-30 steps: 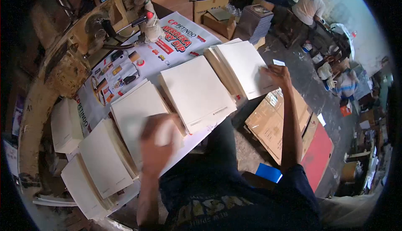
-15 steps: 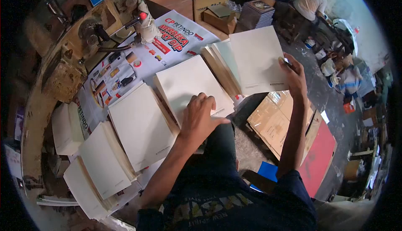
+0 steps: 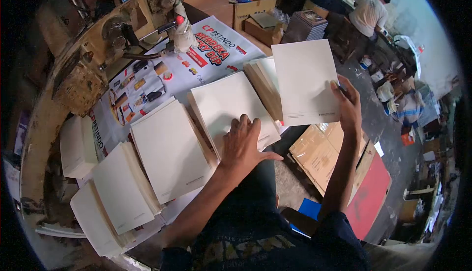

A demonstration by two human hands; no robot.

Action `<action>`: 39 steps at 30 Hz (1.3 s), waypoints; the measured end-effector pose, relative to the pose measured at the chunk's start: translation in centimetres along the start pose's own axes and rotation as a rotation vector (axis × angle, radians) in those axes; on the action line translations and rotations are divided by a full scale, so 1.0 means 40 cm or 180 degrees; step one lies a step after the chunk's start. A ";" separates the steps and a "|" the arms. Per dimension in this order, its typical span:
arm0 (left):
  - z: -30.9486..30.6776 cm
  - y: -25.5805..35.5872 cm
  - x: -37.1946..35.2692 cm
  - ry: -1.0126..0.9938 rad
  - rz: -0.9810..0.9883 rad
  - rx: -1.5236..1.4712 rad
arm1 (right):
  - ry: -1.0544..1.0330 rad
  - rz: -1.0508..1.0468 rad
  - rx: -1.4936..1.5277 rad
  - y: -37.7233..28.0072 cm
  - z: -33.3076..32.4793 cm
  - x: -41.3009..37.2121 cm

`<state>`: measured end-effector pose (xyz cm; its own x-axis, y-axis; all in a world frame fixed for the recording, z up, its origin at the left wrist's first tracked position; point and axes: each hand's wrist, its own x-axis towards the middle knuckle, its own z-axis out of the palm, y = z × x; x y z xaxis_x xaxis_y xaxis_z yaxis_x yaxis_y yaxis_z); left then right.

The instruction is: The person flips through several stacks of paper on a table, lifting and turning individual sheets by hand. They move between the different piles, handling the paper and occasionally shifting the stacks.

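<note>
My right hand (image 3: pixel 348 105) grips the lower right edge of a white booklet (image 3: pixel 306 81), thumb on top, held up over the rightmost stack (image 3: pixel 265 81). My left hand (image 3: pixel 244 145) rests with fingers apart on the middle white stack (image 3: pixel 228 99), its thumb stretched to the right. Left of it lies a large stack of white sheets (image 3: pixel 169 148). Two more stacks, one (image 3: pixel 120 187) beside the other (image 3: pixel 93 219), fan out at the lower left. A thick white block (image 3: pixel 76 148) stands behind them.
A printed banner (image 3: pixel 221 49) covers the table under the stacks. A worn metal machine (image 3: pixel 81 81) stands at the left. Cardboard (image 3: pixel 319 153) and a red board (image 3: pixel 371 192) lie at the right. A person (image 3: pixel 368 14) sits at the upper right, near piled books (image 3: pixel 305 25).
The view has shifted slightly. My right hand has brought the booklet a little lower and nearer. My left hand remains on the middle stack, its fingers slightly more spread.
</note>
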<state>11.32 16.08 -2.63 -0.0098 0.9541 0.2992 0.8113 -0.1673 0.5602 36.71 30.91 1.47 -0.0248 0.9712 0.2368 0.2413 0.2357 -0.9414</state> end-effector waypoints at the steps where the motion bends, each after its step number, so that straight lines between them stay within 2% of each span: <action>1: 0.013 -0.001 0.004 0.0066 -0.0008 0.0328 | 0.0011 -0.0022 -0.0021 -0.002 -0.008 -0.002; 4: 0.007 -0.035 0.016 -0.0241 -0.0103 -0.0113 | 0.0118 -0.0115 0.0019 0.001 -0.035 -0.006; 10: -0.020 -0.065 0.011 -0.0255 -0.0195 -0.0637 | 0.0021 0.0277 0.0390 0.028 -0.023 -0.021; 12: -0.052 -0.054 -0.021 0.0325 -0.0885 -0.2121 | -0.0191 0.0364 0.0341 0.054 -0.002 -0.023; 13: -0.086 -0.070 -0.043 0.0473 -0.0758 -0.1768 | -0.0336 0.0326 0.0282 0.063 0.019 -0.030; 16: -0.214 -0.080 -0.114 0.0694 -0.0767 -0.1702 | -0.0626 0.0380 0.0318 0.044 0.131 -0.079; 18: -0.285 -0.098 -0.151 0.0498 -0.0159 -0.1036 | -0.0981 0.0330 0.0483 0.019 0.200 -0.098; 19: -0.315 -0.083 -0.168 0.0066 -0.0485 -0.0708 | -0.1117 0.0350 0.0288 0.012 0.230 -0.103; 20: -0.325 -0.084 -0.198 -0.0078 -0.0520 0.0128 | -0.1162 0.0352 0.0307 0.016 0.252 -0.106; 22: -0.314 -0.111 -0.249 -0.0531 -0.0720 0.0746 | -0.1510 0.0354 0.0396 0.038 0.299 -0.107; 24: -0.306 -0.137 -0.264 -0.0417 -0.0819 0.0486 | -0.1451 0.0239 0.0445 0.058 0.333 -0.114; 26: -0.318 -0.171 -0.271 -0.0559 -0.0737 0.0073 | -0.1058 0.0997 0.0680 0.064 0.339 -0.105; 27: -0.325 -0.189 -0.282 -0.0407 -0.0471 -0.0013 | -0.1265 0.1285 0.1325 0.054 0.338 -0.101; 28: -0.334 -0.200 -0.291 -0.0373 -0.0506 -0.0038 | -0.1308 0.1282 0.1291 0.045 0.338 -0.099; 30: -0.356 -0.212 -0.303 -0.0560 -0.1071 -0.0607 | -0.1256 0.1652 0.1327 0.023 0.344 -0.090; 31: -0.372 -0.204 -0.316 -0.0276 -0.1164 -0.0999 | -0.1142 0.1510 0.0612 0.090 0.334 -0.076; 32: -0.393 -0.198 -0.337 -0.0229 -0.1200 -0.1005 | -0.1197 0.1495 0.0595 0.070 0.339 -0.089; 34: -0.438 -0.203 -0.401 0.0388 -0.1819 -0.1494 | -0.1606 0.0410 -0.0107 0.020 0.348 -0.123; 35: -0.444 -0.228 -0.452 0.0775 -0.1733 -0.1611 | -0.1172 0.0892 0.0424 0.043 0.360 -0.132; 36: -0.455 -0.250 -0.496 0.1165 -0.1644 -0.1715 | -0.1235 0.0897 0.0414 0.026 0.372 -0.139; 38: -0.496 -0.247 -0.540 0.1317 -0.1847 -0.1809 | -0.1448 0.0814 0.0658 -0.029 0.402 -0.160; 39: -0.523 -0.231 -0.548 0.1047 -0.1276 -0.1173 | -0.1691 0.0726 0.1037 -0.047 0.429 -0.181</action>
<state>-8.20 -8.50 1.78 -0.4976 0.8441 0.1998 0.4535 0.0569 0.8894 19.80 24.01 -2.60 -0.5030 0.8629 -0.0491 -0.0064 -0.0606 -0.9981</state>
